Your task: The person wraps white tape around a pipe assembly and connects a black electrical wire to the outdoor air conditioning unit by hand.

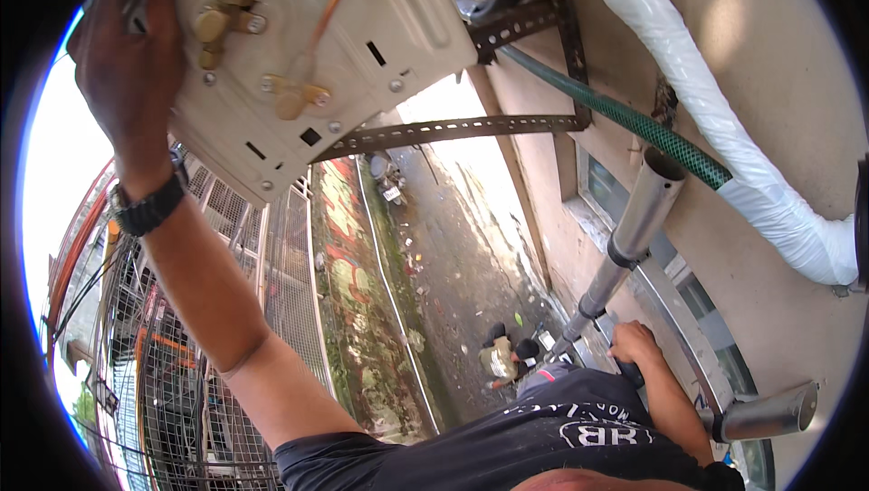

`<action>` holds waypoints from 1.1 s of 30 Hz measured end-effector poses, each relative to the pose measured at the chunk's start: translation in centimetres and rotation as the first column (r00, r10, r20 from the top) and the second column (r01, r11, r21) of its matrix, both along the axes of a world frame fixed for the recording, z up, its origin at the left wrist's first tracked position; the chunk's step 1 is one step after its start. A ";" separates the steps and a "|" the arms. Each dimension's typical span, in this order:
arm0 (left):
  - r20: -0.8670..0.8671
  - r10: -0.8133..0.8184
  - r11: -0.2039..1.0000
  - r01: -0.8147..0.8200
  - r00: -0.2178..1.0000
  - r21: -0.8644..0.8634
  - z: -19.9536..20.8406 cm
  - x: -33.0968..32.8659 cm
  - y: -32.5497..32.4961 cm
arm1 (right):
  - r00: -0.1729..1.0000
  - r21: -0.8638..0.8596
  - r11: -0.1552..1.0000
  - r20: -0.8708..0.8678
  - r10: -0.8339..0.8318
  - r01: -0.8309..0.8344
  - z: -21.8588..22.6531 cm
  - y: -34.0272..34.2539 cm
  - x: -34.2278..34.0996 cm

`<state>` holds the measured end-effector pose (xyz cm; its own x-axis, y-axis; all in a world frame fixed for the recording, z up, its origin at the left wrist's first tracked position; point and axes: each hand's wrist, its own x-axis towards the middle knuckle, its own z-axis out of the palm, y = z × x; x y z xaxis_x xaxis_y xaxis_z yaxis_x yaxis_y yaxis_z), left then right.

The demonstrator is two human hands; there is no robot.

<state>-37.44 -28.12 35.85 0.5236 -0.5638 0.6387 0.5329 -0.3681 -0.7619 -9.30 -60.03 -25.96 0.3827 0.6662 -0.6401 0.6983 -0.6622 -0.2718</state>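
Note:
My left hand [136, 66], with a black watch on its wrist, grips the left edge of a cream-coloured air-conditioner outdoor unit [353, 102]. Its upper fingertips are cut off by the frame's top. Brass valves [213, 25] with copper pipes stick out of the unit's panel beside that hand. Lower right, my right hand [634, 343] is closed next to a metal telescopic ladder [625, 238]. A dark piece [629, 371] shows under its fingers, but I cannot make out what it is.
Perforated metal brackets [453, 133] lie beneath the unit. A green braided hose [625, 115] and a white-wrapped pipe [706, 102] run along the wall. Far below, a person [502, 360] is in the alley [453, 265]. Wire mesh and cables [199, 328] stand at left.

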 end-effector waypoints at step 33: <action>0.039 -0.330 0.863 0.318 0.943 -0.392 -4.0 2.5 -5.3 | 0.789 0.720 -0.652 0.535 0.303 -0.237 54.0 17.4 -6.0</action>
